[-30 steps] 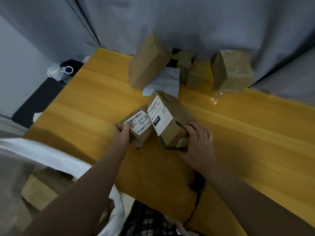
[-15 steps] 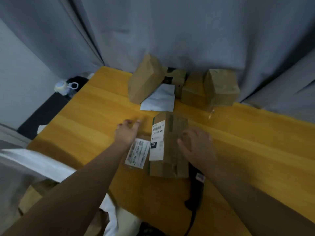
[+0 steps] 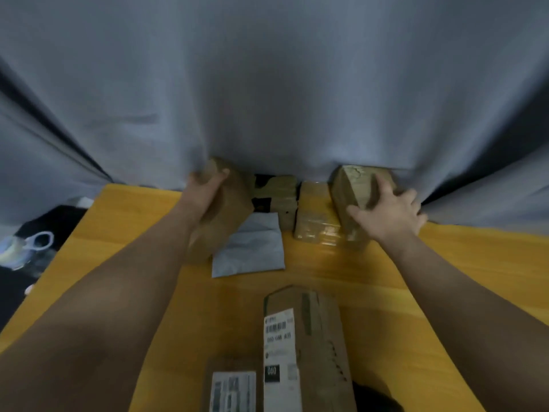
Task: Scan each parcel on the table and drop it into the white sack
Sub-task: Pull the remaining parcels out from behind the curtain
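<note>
Nearest to the person, at the lower edge of the view, a small parcel [image 3: 233, 388] with a white label lies flat on the yellow bench [image 3: 445, 278]. Its right side touches a long cardboard box [image 3: 315, 346], which also lies flat and carries a long white label with a barcode on its top. Just right of this long box there is a dark object [image 3: 375, 396], cut by the edge of the view; I cannot tell what it is.

Further on, in the middle of the bench, a flat grey mailer bag [image 3: 249, 248] lies. Its left corner goes under a tilted brown box [image 3: 228, 215].

The left grip [image 3: 205, 191] grasps the upper end of this tilted box, with the thumb over the top edge and the fingers round the far side. The right grip [image 3: 389, 212] grasps a brown box at the right [image 3: 353, 185], with the thumb on its near face and the fingers spread over its top and right side. Between these two boxes stand a taped parcel [image 3: 315, 218] and, left of it, a darker parcel [image 3: 279, 194], close together.

All four far parcels stand against a grey curtain [image 3: 267, 84] that hangs behind the bench. On the floor at the left lies a blurred pale object with a ring [image 3: 29, 245].
</note>
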### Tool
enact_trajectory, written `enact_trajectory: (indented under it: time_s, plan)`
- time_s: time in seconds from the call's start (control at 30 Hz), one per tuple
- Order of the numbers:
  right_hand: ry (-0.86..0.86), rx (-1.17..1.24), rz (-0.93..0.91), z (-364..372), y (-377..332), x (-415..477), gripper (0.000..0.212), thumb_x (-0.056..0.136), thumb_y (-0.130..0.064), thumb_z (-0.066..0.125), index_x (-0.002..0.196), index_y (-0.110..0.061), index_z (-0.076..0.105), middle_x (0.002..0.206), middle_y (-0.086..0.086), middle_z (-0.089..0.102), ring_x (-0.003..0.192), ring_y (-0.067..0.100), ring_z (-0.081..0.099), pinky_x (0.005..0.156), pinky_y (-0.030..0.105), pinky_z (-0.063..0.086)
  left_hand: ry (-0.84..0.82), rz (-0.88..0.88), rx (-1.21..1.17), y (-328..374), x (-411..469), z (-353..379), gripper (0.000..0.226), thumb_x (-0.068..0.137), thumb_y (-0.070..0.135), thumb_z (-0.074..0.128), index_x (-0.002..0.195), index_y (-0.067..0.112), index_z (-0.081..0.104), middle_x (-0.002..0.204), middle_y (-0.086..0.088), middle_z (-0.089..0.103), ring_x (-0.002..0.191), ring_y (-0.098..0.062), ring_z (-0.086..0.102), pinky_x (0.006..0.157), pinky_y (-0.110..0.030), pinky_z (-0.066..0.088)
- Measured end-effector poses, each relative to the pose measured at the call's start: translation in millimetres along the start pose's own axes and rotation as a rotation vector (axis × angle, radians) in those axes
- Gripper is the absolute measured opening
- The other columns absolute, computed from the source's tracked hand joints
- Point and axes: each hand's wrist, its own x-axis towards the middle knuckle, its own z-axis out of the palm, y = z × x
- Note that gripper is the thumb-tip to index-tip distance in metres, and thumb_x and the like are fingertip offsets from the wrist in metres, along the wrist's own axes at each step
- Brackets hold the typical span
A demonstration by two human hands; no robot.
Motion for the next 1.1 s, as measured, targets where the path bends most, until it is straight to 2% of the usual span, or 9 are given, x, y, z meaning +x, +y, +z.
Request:
enact_trajectory:
  time_s: [0.07,0.23,0.33,0.47,0.67,0.83,0.9,1.0,1.1]
  plan:
    - [0.016,0.112,0.023,2,-9,6,0.085,0.075,-0.059,0.063,0.148,-0.040,0.023,0.140,0.018,0.029,0.133,0.042,0.027,0.108,0.051,0.025,-0.051,0.018,0.035,4,17,0,0.074,0.086,0.053,0.062,0.142,0.010,0.040,0.134,-0.002,0.050,0.124,-0.024,0.048,0.098,-0.029,0.036]
    - [-0.017,0.468,0.016,6,-1,20,0.093,0.071,-0.074,0.063,0.148,-0.030,0.034,0.140,0.009,0.052,0.128,0.033,0.048,0.106,0.046,0.041,-0.152,-0.004,0.157,9,33,8,0.109,0.060,0.090,0.050,0.143,0.020,0.044,0.144,-0.003,0.047,0.128,-0.026,0.047,0.113,-0.044,0.032]
    - [-0.191,0.359,0.077,5,7,31,0.097,0.060,-0.079,0.068,0.136,-0.022,0.051,0.135,0.011,0.057,0.125,0.033,0.050,0.102,0.040,0.043,-0.209,0.023,0.262,11,19,29,0.100,0.064,0.092,0.043,0.142,0.030,0.045,0.145,-0.002,0.046,0.131,-0.028,0.043,0.115,-0.045,0.028]
    - [-0.384,0.420,0.087,1,18,28,0.064,0.081,-0.058,0.065,0.131,-0.017,0.059,0.134,0.010,0.058,0.122,0.031,0.051,0.090,0.031,0.037,-0.188,0.010,0.392,4,-1,60,0.104,0.060,0.098,0.029,0.146,0.040,0.033,0.149,-0.009,0.038,0.136,-0.038,0.033,0.113,-0.054,0.025]
    - [-0.457,0.371,0.151,-16,51,13,0.058,0.087,-0.052,0.061,0.127,-0.010,0.060,0.135,0.015,0.056,0.121,0.033,0.051,0.089,0.033,0.036,-0.263,-0.012,0.302,-14,-14,74,0.103,0.049,0.102,0.042,0.138,0.051,0.038,0.149,0.007,0.039,0.137,-0.029,0.036,0.112,-0.052,0.029]
    - [-0.478,0.308,0.142,-29,89,-24,0.043,0.085,-0.051,0.063,0.100,-0.012,0.070,0.106,0.012,0.066,0.096,0.030,0.059,0.081,0.033,0.043,-0.343,-0.063,0.359,-6,-79,93,0.117,0.046,0.102,0.042,0.146,0.045,0.025,0.156,0.001,0.025,0.141,-0.032,0.028,0.113,-0.055,0.026]
    - [-0.400,0.240,0.088,-27,111,-45,0.042,0.088,-0.050,0.061,0.104,-0.013,0.070,0.100,0.011,0.065,0.100,0.032,0.060,0.081,0.030,0.045,-0.386,-0.055,0.377,-3,-110,105,0.117,0.052,0.098,0.044,0.150,0.038,0.023,0.156,0.000,0.025,0.140,-0.030,0.029,0.114,-0.051,0.027]
    - [-0.228,0.133,0.026,-14,156,-79,0.046,0.093,-0.052,0.051,0.120,-0.016,0.064,0.122,0.011,0.060,0.101,0.034,0.061,0.078,0.038,0.053,-0.441,0.005,0.507,-8,-156,130,0.109,0.060,0.095,0.038,0.150,0.036,0.022,0.155,-0.002,0.022,0.140,-0.033,0.029,0.112,-0.052,0.028]
    - [-0.179,0.204,0.018,-1,197,-106,0.056,0.094,-0.055,0.047,0.137,-0.020,0.050,0.149,0.010,0.037,0.130,0.034,0.043,0.102,0.046,0.045,-0.445,0.103,0.753,-19,-196,156,0.094,0.076,0.085,0.033,0.153,0.037,0.008,0.160,-0.007,0.009,0.144,-0.037,0.015,0.115,-0.054,0.020]
